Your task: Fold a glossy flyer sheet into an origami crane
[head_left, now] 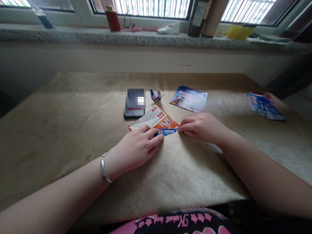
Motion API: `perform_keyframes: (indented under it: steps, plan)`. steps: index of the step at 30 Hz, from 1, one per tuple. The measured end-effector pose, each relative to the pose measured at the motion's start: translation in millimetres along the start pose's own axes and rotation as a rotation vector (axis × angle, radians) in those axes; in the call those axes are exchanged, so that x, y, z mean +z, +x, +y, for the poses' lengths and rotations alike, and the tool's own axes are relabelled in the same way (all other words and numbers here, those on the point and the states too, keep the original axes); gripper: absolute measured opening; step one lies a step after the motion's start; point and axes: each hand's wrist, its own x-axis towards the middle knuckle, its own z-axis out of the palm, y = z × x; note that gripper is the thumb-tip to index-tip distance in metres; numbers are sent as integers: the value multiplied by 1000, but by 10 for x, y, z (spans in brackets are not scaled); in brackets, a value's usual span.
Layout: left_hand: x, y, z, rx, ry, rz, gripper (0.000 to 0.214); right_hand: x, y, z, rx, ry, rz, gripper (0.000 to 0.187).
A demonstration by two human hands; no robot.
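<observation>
A folded sheet of printed paper [168, 121], orange, white and blue, lies on the table in front of me with one point toward the window. My left hand [136, 146] rests over its lower left edge, fingers laid out on the paper and hiding part of it. At the right corner, my right hand [201, 128] pinches the sheet between thumb and fingers. Just beyond the paper stands a small folded paper crane [156, 95]. A phone [135, 103] with a partly blurred screen lies to the crane's left.
Blue printed sheets [188, 99] lie beyond my right hand. More printed leaflets [265, 106] are fanned out at the far right. Along the stone windowsill [146, 38] stand a red container [113, 20], a yellow object [240, 32] and other items.
</observation>
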Motion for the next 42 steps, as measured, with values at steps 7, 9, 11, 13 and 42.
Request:
perform_keyframes:
  steps: [7, 9, 11, 13, 42]
  plan:
    - [22, -15, -12, -2, 3, 1, 30, -28, -16, 24, 12, 18, -34, 21]
    - [28, -20, -13, -2, 3, 4, 30, -36, -23, 33, 21, 21, -44, 21]
    - [33, -23, -12, -2, 3, 11, 30, -47, -34, 46, 32, 26, -53, 22]
    - [37, -24, -9, -4, 2, 19, 29, -59, -45, 59, 40, 33, -60, 22]
    - [19, -30, -17, -7, -31, -6, 27, 24, 3, -34, 58, 208, 100, 22]
